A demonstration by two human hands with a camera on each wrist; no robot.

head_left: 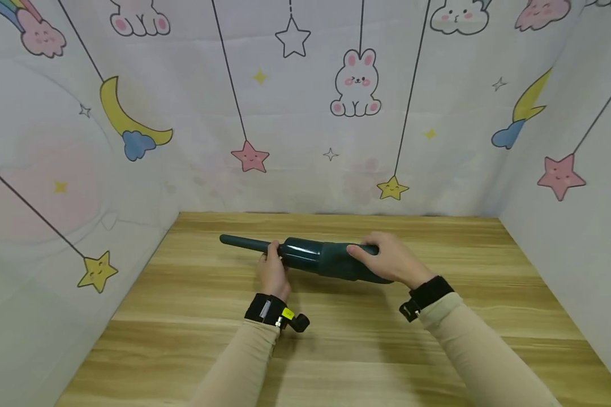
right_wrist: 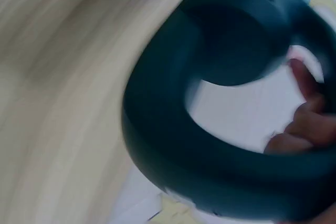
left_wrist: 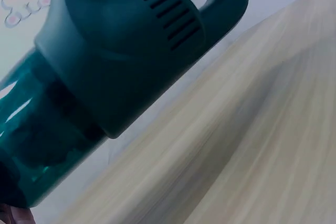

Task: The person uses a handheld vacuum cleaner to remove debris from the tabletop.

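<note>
A dark green handheld vacuum cleaner [head_left: 336, 261] lies across both hands over the table, its long thin nozzle [head_left: 244, 243] pointing left. My left hand [head_left: 273, 277] grips the nozzle's base, thumb on top, beside the see-through dust cup [head_left: 302, 253]. On the right, my right hand [head_left: 394, 261] holds the looped handle [right_wrist: 157, 114], its fingers passing through the opening in the right wrist view. Vent slots [left_wrist: 173, 19] show on the body in the left wrist view, where only the left fingertips appear at the lower corner.
The wood-grain table [head_left: 336, 356] extends under the vacuum, whose shadow falls on it. A white cloth with cartoon stars and a rabbit [head_left: 356, 85] hangs behind and along both sides. Each wrist wears a black strap [head_left: 431, 291] with a small camera.
</note>
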